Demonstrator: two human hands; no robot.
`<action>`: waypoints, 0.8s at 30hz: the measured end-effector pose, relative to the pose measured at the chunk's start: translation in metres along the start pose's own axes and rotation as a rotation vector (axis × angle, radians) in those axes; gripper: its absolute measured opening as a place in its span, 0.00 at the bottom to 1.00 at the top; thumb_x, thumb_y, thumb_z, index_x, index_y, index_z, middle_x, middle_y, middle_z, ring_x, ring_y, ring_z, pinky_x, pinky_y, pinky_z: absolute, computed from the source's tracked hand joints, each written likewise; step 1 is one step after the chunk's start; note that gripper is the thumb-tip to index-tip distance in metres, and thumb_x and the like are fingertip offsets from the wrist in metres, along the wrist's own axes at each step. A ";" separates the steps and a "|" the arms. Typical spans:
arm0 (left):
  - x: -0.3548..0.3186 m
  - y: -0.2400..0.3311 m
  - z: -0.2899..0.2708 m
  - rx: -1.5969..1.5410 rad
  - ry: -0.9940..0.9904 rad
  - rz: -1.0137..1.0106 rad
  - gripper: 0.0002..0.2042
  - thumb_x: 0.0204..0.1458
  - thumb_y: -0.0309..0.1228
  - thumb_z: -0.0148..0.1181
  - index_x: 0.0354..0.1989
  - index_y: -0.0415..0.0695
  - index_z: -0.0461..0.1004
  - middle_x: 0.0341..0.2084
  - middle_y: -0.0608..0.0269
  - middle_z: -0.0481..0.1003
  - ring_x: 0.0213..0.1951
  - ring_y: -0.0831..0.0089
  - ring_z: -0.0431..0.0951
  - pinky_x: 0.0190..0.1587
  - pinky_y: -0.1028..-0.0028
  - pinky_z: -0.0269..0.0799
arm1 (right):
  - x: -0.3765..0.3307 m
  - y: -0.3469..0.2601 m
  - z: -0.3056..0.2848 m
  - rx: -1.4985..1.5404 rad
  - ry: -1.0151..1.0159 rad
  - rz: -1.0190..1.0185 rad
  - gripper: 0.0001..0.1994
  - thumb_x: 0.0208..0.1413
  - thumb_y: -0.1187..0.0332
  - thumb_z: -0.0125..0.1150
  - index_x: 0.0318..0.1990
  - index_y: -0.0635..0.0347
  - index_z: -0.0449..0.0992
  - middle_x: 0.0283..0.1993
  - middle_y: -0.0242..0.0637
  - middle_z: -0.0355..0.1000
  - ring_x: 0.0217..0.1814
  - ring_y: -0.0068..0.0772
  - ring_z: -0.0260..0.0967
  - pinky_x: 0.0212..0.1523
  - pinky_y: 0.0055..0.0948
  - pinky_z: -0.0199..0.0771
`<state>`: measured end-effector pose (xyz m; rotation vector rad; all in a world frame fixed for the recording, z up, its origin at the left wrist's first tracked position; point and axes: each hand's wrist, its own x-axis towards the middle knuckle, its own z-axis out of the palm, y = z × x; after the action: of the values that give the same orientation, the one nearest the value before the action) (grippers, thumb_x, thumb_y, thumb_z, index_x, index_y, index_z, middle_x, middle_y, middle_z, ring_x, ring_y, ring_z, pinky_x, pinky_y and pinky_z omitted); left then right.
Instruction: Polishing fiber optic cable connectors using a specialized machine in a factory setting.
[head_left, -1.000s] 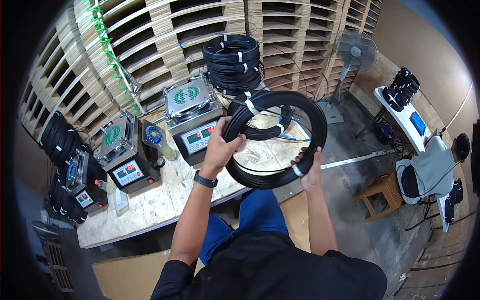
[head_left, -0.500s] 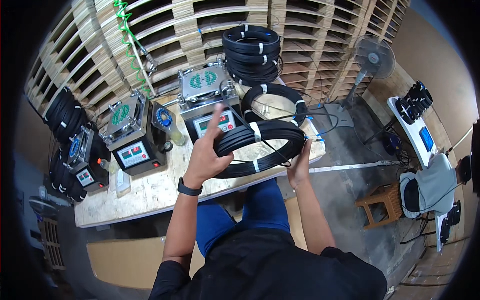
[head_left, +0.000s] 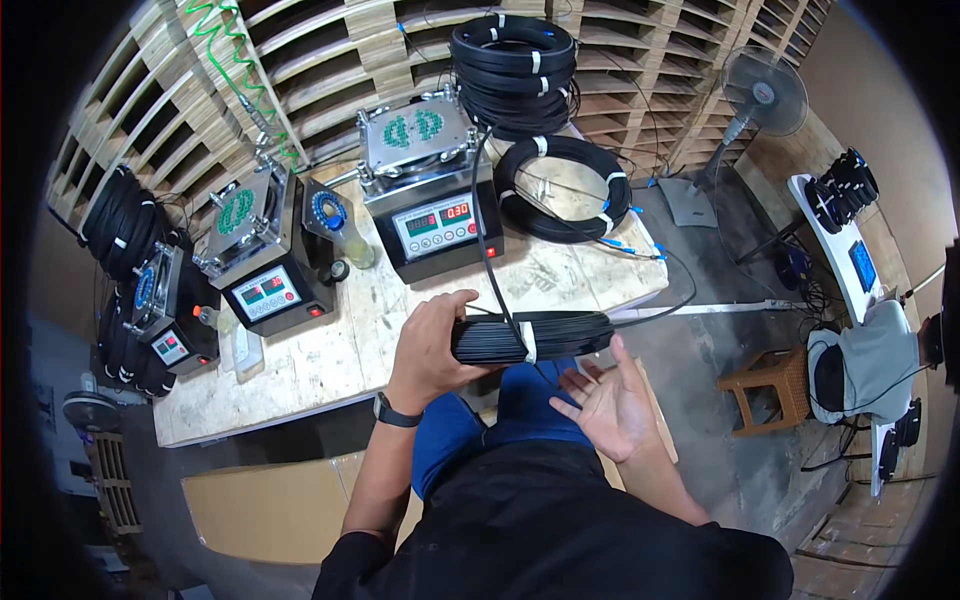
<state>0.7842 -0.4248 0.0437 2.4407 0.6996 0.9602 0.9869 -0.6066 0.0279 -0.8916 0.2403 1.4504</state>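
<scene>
While the fingers of the left hand (head_left: 428, 345) grip the black coil (head_left: 575, 337) in the air near the bench (head_left: 300, 395), those of the right hand (head_left: 615, 408) are spread just beside it, contact unclear. A white band (head_left: 529, 342) already binds it; a loose cable (head_left: 480, 235) appears unsecured.

Cable (head_left: 483, 240) crosses the gap between coil (head_left: 570, 335) and machine (head_left: 430, 195).

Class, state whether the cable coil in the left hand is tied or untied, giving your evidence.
Tied: a white band wraps round the black coil that the left hand grips.
</scene>
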 end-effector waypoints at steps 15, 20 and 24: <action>-0.036 0.004 0.034 -0.076 0.271 0.132 0.60 0.29 0.79 0.61 0.63 0.37 0.67 0.23 0.61 0.76 0.27 0.66 0.77 0.31 0.72 0.71 | 0.050 -0.023 0.017 -0.020 0.037 -0.432 0.42 0.54 0.31 0.59 0.59 0.63 0.65 0.53 0.39 0.70 0.57 0.36 0.69 0.60 0.37 0.68; -0.037 0.043 0.038 -0.169 0.343 -0.111 0.45 0.37 0.66 0.70 0.54 0.37 0.74 0.19 0.66 0.74 0.22 0.66 0.75 0.31 0.70 0.70 | 0.039 0.000 0.029 -0.078 0.062 -0.643 0.15 0.59 0.66 0.65 0.50 0.53 0.69 0.46 0.28 0.72 0.51 0.28 0.70 0.57 0.31 0.70; -0.049 0.049 0.036 -0.159 0.341 -0.239 0.20 0.47 0.44 0.70 0.42 0.41 0.78 0.20 0.64 0.75 0.26 0.64 0.75 0.37 0.68 0.69 | 0.030 0.005 0.023 -0.027 0.080 -0.600 0.17 0.55 0.75 0.64 0.50 0.52 0.69 0.45 0.28 0.72 0.49 0.28 0.71 0.55 0.31 0.72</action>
<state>0.7934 -0.4990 0.0224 2.0218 0.9631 1.2922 0.9788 -0.5696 0.0221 -0.9432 0.0051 0.8636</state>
